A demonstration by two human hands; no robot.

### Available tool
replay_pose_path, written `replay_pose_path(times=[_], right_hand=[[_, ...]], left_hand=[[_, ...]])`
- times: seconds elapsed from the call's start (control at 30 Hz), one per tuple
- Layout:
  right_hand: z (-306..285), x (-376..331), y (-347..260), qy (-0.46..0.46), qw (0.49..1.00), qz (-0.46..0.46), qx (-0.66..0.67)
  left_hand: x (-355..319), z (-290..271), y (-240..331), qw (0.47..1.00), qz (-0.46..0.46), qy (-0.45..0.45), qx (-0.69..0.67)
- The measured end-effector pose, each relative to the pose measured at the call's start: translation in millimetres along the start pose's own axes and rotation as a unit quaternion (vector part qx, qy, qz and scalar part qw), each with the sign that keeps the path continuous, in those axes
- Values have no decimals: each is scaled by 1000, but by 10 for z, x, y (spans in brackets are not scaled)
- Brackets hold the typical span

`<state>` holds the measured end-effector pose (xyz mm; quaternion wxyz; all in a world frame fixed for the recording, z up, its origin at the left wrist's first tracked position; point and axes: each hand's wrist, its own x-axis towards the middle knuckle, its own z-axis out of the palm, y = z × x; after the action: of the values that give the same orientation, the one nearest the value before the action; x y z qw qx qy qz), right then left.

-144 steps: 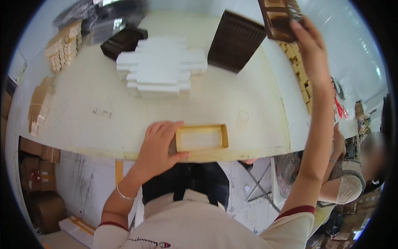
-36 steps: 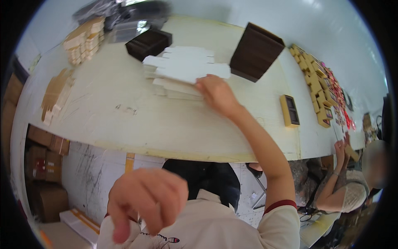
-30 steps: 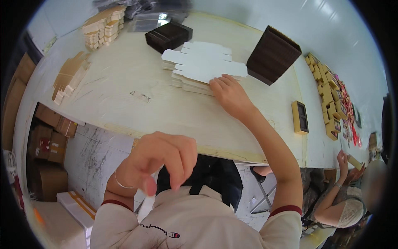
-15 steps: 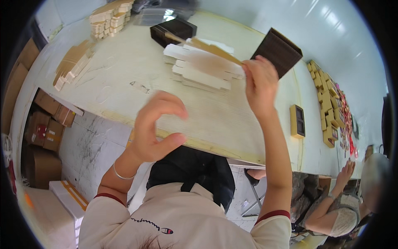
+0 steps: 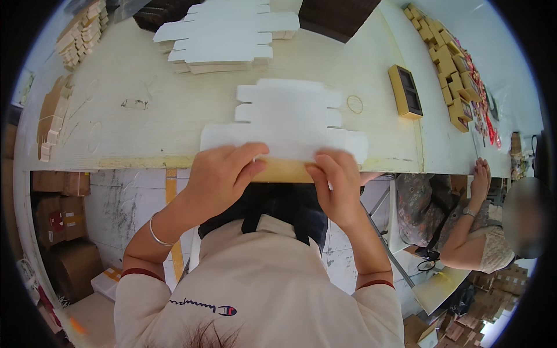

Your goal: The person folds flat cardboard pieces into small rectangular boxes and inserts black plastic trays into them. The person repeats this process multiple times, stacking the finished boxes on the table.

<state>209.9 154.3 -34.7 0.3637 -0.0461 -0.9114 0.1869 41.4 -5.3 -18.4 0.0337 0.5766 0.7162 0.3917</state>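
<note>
Pinched at its near edge by both hands is a flat white die-cut box blank [image 5: 284,122], which lies on the pale wooden table [image 5: 116,75] w/ its near strip hanging over the table's front edge. The left hand [image 5: 223,174] is curled over the blank's near-left part, fingers on top and pressed down; its thumb can't be made out. The right hand [image 5: 336,182] is closed on the near-right part, fingers bent over the edge. Between the two hands a tan strip [image 5: 284,171] is seen just under the white edge – whether it's the blank's underside or the table rim can't be told. A thin bracelet [image 5: 155,232] is worn on the left wrist.

Further back on the table, a stack of the same white blanks [image 5: 226,35] is laid, well apart from the held one. Behind it, dark brown boxes [image 5: 339,14] are cut off by the upper rim. At the far left, small tan cartons [image 5: 81,35] are piled, and flat brown card pieces [image 5: 52,122] are stacked along the left edge. To the right of the held blank, a rubber band [image 5: 354,104] lies on the wood, and near it an open yellow tray w/ a dark insert [image 5: 405,91]. A row of yellow boxes [image 5: 449,75] runs along the right side.

At the table's right end another person's hand [image 5: 480,180] rests on the edge – kept apart from the work in front.
</note>
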Motion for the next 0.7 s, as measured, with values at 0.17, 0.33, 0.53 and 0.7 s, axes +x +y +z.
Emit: replay_pose_path(times=[0.17, 0.33, 0.53, 0.7], right_hand=[[-4, -4, -34, -20, 982, -126, -139], [-20, 14, 30, -100, 976, -138, -138], [-86, 447, 77, -249, 967, 44, -15], [-190, 678, 155, -296, 953, 62, 19]], left_hand=[[77, -1, -35, 987, 99, 10, 124], [47, 46, 12, 985, 147, -21, 84], [318, -30, -59, 987, 48, -145, 57], [409, -133, 59, 979, 106, -30, 172]])
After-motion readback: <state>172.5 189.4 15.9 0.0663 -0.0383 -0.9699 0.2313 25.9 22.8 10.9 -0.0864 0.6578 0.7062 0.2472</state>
